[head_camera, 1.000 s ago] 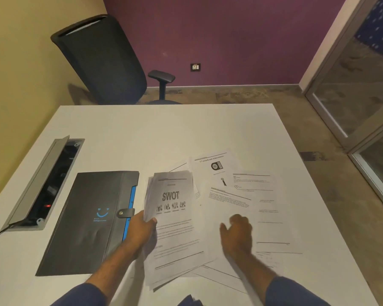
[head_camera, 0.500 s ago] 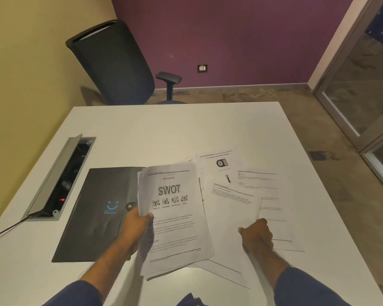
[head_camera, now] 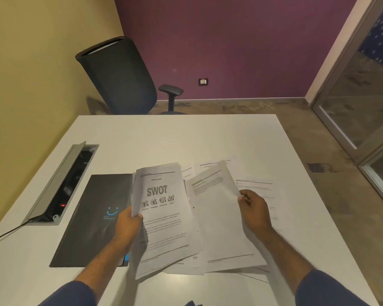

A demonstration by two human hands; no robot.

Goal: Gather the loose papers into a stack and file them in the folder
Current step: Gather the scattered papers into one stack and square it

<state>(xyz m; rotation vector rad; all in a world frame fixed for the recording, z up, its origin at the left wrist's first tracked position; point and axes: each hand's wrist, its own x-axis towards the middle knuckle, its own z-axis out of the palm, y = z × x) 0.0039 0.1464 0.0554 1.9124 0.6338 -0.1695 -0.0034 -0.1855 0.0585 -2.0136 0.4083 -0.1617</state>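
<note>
Your left hand [head_camera: 128,226] is gripping the SWOT stack [head_camera: 161,217] at frame centre; your right hand [head_camera: 254,209] is pinching a loose sheet [head_camera: 217,217] above the bench [head_camera: 164,138], beside the folder [head_camera: 97,217].

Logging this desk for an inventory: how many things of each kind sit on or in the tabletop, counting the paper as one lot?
Dark folder: 1
Lot of printed papers: 1
Open cable box: 1
Cable: 1
Total: 4

Folder [head_camera: 93,217] on table [head_camera: 186,138] left of papers [head_camera: 254,191]; chair [head_camera: 119,78] behind the table.
</note>
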